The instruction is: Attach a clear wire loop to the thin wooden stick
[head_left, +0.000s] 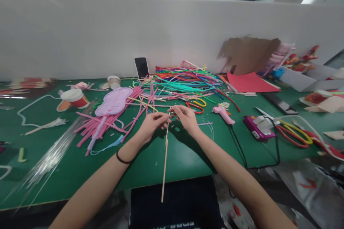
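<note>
A thin beige stick (164, 171) points down toward my lap, with a small uneven step partway along it. Near its upper end, my left hand (153, 124) is closed in a pinch around it. My right hand (185, 117) is also closed, its fingertips meeting the left ones at the top of the stick; whatever else sits between them is too small to make out. Just beyond the hands lie red-and-yellow-handled scissors (195, 106). Left of them is a lilac fuzzy fan-shaped piece (114, 101) on a heap of pink pipe cleaners (91, 128).
Coloured pipe cleaners (182, 82) pile up by the partition (107, 35), beside an upright phone (141, 67). Rightward are a pink glue gun (223, 113), a purple power strip (259, 128) and large scissors (291, 132). Paper cup (76, 98) and silvery wires (59, 146) lie left.
</note>
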Available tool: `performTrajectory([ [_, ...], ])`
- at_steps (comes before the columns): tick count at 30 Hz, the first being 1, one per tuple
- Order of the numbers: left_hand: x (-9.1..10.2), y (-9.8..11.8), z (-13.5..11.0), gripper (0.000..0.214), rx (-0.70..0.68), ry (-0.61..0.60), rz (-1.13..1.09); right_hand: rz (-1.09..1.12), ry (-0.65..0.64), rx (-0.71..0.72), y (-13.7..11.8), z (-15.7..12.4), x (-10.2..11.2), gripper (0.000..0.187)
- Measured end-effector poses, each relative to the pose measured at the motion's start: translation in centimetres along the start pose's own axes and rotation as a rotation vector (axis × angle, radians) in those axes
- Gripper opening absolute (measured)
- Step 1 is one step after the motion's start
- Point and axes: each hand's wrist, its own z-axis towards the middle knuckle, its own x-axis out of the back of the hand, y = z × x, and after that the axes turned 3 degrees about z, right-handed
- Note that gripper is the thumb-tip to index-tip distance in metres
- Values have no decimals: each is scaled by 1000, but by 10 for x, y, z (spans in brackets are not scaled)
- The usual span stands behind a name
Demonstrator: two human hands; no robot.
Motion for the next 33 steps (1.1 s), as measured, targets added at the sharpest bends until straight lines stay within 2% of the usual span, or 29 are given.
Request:
performTrajectory([
  [4, 12, 0, 8, 35, 68, 116, -176, 30, 59, 6, 0, 3, 3, 40],
  [8, 23, 0, 13, 33, 47, 219, -241, -34, 153, 7, 13, 8, 10, 42],
  [13, 28, 1, 15, 37, 3, 281, -260, -223, 246, 103, 26, 13, 25, 58],
  [16, 30, 1, 16, 38, -2, 318, -280, -304, 226, 182, 21, 13, 30, 53],
  [18, 31, 1, 17, 38, -19, 353, -290, -264, 198, 211, 15, 13, 31, 46],
  [21, 34, 2, 18, 39, -75, 410, -275, -67, 176, 139, 11, 16, 32, 40],
  [25, 36, 3, 17, 36, -125, 446, -161, 148, 287, 25, 9, 19, 34, 33],
  [29, 38, -1, 19, 38, -149, 450, -69, 68, 366, 41, 3, 18, 35, 39],
  [33, 39, -5, 21, 39, -154, 449, -42, -45, 342, 55, -5, 14, 34, 39],
])
